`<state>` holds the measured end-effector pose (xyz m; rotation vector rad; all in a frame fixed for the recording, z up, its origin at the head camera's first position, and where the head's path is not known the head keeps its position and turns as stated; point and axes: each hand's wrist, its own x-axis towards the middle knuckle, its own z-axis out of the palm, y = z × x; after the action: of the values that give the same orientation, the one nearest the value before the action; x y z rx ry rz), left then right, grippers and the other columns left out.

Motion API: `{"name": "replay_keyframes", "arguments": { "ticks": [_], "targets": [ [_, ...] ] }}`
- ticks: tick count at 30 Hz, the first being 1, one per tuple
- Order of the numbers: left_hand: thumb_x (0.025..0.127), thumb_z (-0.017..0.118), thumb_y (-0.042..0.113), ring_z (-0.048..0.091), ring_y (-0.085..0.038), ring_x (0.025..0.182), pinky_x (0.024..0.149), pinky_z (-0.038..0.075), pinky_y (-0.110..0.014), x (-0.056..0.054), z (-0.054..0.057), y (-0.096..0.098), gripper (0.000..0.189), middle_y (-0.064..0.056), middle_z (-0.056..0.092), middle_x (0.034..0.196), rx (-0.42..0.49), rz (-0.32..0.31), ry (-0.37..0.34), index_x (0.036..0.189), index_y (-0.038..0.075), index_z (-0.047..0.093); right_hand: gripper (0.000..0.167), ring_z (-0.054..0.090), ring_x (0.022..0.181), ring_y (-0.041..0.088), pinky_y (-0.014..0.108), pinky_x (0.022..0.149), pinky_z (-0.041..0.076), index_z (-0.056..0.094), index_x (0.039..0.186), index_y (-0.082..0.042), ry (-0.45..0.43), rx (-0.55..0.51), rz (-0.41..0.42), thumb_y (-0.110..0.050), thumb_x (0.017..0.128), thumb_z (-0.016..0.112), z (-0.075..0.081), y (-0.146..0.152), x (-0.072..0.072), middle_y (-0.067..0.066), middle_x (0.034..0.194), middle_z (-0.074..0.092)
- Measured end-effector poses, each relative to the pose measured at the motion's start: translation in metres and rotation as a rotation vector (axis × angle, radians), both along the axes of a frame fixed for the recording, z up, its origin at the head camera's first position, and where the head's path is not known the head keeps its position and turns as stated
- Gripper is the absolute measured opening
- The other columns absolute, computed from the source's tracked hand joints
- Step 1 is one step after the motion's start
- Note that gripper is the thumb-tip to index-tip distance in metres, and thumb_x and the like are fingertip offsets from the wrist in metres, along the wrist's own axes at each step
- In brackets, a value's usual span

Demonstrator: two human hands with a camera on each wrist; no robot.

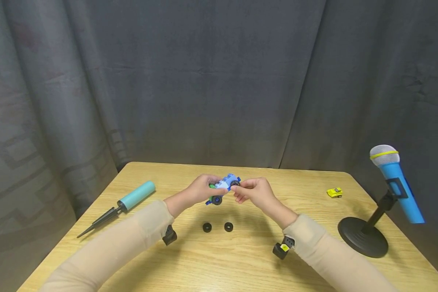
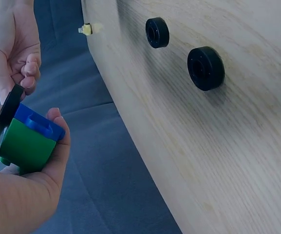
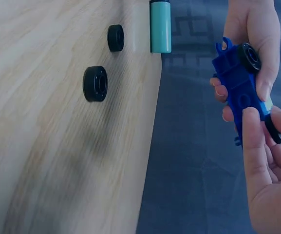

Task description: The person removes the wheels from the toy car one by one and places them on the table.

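A blue toy car point(image 1: 224, 183) with a green part point(image 2: 27, 146) is held above the table by my left hand point(image 1: 201, 189). The thumb and fingers grip it along its sides. At the car's far end, my right hand point(image 1: 260, 194) pinches a black tire point(image 3: 274, 129); in the right wrist view its index finger lies against the blue underside point(image 3: 245, 92). Another black wheel point(image 1: 217, 200) is mounted near my left hand. Two loose black tires lie on the table below the hands, a left one point(image 1: 207, 227) and a right one point(image 1: 228, 226).
On the wooden table point(image 1: 248, 263), a teal hand pump point(image 1: 136, 196) lies at the left. A small yellow toy car point(image 1: 334, 192) sits at the right, near a blue microphone point(image 1: 401, 190) on a black stand point(image 1: 363, 237). Grey curtains point(image 1: 204, 81) hang behind.
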<state>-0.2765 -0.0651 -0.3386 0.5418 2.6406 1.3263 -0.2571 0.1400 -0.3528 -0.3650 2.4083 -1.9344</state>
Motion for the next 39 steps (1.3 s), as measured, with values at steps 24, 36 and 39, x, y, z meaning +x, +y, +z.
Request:
{"name": "replay_keyframes", "arguments": {
  "ticks": [24,36,39],
  "targets": [
    [0.089,0.071,0.026,0.061,-0.011,0.076,0.067,0.049,-0.025,-0.003,0.0,0.003,0.042,-0.006,0.068,0.1,-0.004,-0.036,-0.006,0.123,0.002,0.065,0.025,0.072,0.061,0.021,0.028,0.061,0.058,0.073,0.097,0.007,0.175,0.16,-0.123,-0.015,0.084,0.075,0.003,-0.008,0.013,0.017,0.076,0.073],
    [0.089,0.072,0.027,0.062,-0.013,0.081,0.075,0.049,-0.028,-0.012,-0.001,0.002,0.043,-0.006,0.07,0.099,0.019,-0.029,-0.049,0.123,0.001,0.065,0.023,0.072,0.065,0.024,0.034,0.064,0.059,0.071,0.088,0.008,0.13,0.126,-0.026,-0.015,0.087,0.072,0.002,-0.004,0.006,0.019,0.076,0.072],
    [0.089,0.071,0.028,0.064,-0.012,0.079,0.073,0.05,-0.026,-0.014,-0.001,0.003,0.046,-0.005,0.071,0.094,0.029,-0.048,-0.065,0.125,0.0,0.063,0.027,0.073,0.072,0.026,0.038,0.07,0.059,0.068,0.093,0.012,0.085,0.083,0.059,-0.015,0.092,0.067,0.003,0.004,0.005,0.024,0.084,0.072]
  ]
}}
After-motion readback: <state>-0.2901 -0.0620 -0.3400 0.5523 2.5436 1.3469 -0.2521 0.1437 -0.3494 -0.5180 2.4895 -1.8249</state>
